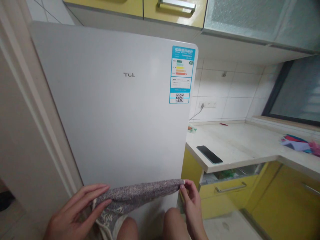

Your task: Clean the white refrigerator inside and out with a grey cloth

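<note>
A grey speckled cloth point(142, 195) with pale edging is stretched between my two hands, low in front of the fridge. My left hand point(77, 210) pinches its left end between the thumb and the straight fingers. At the other end, my right hand point(193, 203) grips a corner with thumb and fingertips. Part of the cloth hangs down on the left, showing pale looped stitching. Behind it stands the white fridge point(112, 116), its door closed. My bare knees show below the cloth.
Right of the fridge runs a white counter point(240, 143) with a black phone point(209, 154) near its edge. Folded coloured cloths point(297, 143) lie farther right. A yellow drawer point(230, 190) below is partly pulled out. Yellow cabinets point(172, 13) hang above; a wall edge point(32, 110) borders the left.
</note>
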A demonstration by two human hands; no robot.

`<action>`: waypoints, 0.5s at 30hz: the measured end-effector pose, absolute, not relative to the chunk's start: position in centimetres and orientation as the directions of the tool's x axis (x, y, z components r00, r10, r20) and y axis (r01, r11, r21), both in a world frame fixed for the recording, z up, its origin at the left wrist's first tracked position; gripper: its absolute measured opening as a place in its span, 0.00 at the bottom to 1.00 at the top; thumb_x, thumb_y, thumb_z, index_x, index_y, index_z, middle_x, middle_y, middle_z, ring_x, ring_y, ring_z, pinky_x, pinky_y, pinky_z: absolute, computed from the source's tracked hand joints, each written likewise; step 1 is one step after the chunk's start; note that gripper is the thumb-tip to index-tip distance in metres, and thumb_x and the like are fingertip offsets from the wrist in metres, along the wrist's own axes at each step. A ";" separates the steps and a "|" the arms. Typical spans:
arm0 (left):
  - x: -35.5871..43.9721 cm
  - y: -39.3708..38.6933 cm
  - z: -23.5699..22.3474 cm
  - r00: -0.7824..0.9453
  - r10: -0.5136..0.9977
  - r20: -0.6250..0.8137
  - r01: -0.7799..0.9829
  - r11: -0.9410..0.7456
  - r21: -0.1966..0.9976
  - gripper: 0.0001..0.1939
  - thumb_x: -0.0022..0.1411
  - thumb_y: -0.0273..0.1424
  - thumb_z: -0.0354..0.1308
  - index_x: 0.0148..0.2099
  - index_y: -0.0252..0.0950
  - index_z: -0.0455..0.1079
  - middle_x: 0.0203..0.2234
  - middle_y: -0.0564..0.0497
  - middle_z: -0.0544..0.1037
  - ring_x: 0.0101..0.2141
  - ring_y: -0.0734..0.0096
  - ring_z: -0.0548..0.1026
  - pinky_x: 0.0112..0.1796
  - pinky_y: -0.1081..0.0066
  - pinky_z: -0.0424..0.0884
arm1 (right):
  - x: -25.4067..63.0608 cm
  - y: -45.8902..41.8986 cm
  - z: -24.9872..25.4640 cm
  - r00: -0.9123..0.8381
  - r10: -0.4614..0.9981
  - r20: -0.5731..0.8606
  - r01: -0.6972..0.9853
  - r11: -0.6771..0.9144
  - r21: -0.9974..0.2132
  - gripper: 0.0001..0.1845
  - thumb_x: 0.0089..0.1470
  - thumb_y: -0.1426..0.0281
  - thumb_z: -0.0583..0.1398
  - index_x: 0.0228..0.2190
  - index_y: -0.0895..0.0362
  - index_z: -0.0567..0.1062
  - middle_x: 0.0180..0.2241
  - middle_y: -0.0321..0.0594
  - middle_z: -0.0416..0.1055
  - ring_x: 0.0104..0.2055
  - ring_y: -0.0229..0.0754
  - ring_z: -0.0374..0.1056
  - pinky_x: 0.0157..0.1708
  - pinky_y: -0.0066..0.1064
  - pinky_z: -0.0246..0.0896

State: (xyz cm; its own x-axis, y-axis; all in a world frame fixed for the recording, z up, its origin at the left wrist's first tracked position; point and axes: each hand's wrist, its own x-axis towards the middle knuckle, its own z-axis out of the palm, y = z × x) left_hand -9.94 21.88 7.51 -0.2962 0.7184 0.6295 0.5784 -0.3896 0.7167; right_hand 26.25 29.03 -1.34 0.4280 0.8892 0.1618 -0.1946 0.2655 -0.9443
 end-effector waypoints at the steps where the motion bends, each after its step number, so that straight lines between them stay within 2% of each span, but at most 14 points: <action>1: -10.1 22.2 7.6 -0.235 0.708 0.666 0.638 -0.404 0.655 0.23 0.53 0.57 0.76 0.46 0.52 0.89 0.46 0.50 0.89 0.46 0.54 0.87 0.50 0.68 0.84 | 26.5 29.0 -0.5 0.428 0.888 0.169 -0.196 0.274 -0.941 0.37 0.43 0.36 0.76 0.38 0.55 0.79 0.38 0.40 0.77 0.44 0.47 0.72 0.46 0.33 0.70; 4: -10.9 23.0 7.3 -0.053 0.684 0.728 0.758 -0.447 0.475 0.19 0.64 0.59 0.66 0.46 0.56 0.89 0.44 0.53 0.90 0.41 0.60 0.89 0.45 0.73 0.84 | 27.1 28.8 1.8 0.394 0.896 0.206 -0.175 0.293 -0.940 0.37 0.45 0.36 0.75 0.37 0.54 0.78 0.37 0.39 0.76 0.43 0.46 0.71 0.45 0.32 0.69; 7: -11.5 23.3 6.1 -0.010 0.716 0.698 0.786 -0.427 0.448 0.21 0.68 0.59 0.60 0.40 0.55 0.89 0.43 0.51 0.90 0.40 0.58 0.89 0.44 0.71 0.84 | 27.6 28.3 3.9 0.353 0.906 0.234 -0.151 0.302 -0.941 0.37 0.45 0.35 0.75 0.37 0.54 0.78 0.35 0.39 0.74 0.40 0.45 0.69 0.42 0.32 0.68; 9: -11.6 23.2 5.4 -0.084 0.758 0.647 0.766 -0.366 0.528 0.22 0.65 0.60 0.62 0.41 0.52 0.89 0.46 0.48 0.90 0.46 0.54 0.88 0.49 0.67 0.84 | 27.9 27.8 4.9 0.297 0.925 0.237 -0.173 0.297 -0.939 0.35 0.47 0.37 0.75 0.36 0.54 0.77 0.34 0.39 0.73 0.38 0.44 0.68 0.39 0.30 0.67; 11: -11.3 22.9 5.1 -0.229 0.820 0.525 0.651 -0.272 0.709 0.26 0.59 0.62 0.67 0.41 0.47 0.87 0.46 0.46 0.90 0.47 0.51 0.87 0.48 0.66 0.84 | 28.2 27.1 5.5 0.206 0.951 0.231 -0.219 0.275 -0.936 0.32 0.51 0.41 0.75 0.36 0.54 0.76 0.33 0.38 0.72 0.37 0.43 0.67 0.37 0.29 0.65; 13: -10.7 22.7 5.4 -0.362 0.882 0.304 0.386 -0.155 0.909 0.32 0.50 0.65 0.73 0.41 0.43 0.84 0.38 0.45 0.89 0.39 0.51 0.87 0.39 0.67 0.84 | 28.3 26.4 6.2 0.141 0.964 0.226 -0.257 0.256 -0.932 0.29 0.55 0.43 0.74 0.38 0.54 0.75 0.33 0.37 0.71 0.36 0.41 0.65 0.36 0.28 0.64; 15: -10.1 22.6 5.9 -0.398 0.915 0.062 0.062 -0.041 0.997 0.37 0.40 0.63 0.80 0.43 0.42 0.80 0.32 0.48 0.88 0.33 0.52 0.86 0.32 0.67 0.83 | 28.3 25.9 7.0 0.129 0.969 0.213 -0.278 0.241 -0.930 0.29 0.55 0.43 0.74 0.38 0.53 0.74 0.32 0.37 0.71 0.36 0.41 0.64 0.35 0.27 0.64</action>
